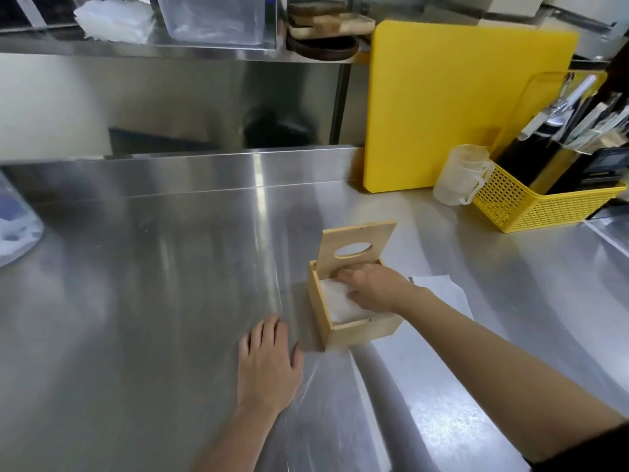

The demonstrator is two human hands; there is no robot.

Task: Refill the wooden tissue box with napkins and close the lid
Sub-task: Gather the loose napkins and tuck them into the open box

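My right hand (372, 289) presses flat on napkins (340, 303) inside the wooden box (354, 330), lid (357, 245) upright beyond my fingertips; left hand (267, 364) splayed flat nearby

Colours on a steel kitchen counter.
The counter (170, 267) is brushed silver-grey with pale streaked reflections. The tissue box (357, 330) and its raised lid (357, 238) are light, unpainted wood; the napkins (335, 303) inside are white. The cutting board (452, 107) is solid bright yellow, and the basket (531, 207) is yellow with a fine grid of holes. The jug (457, 175) is translucent, cloudy white.
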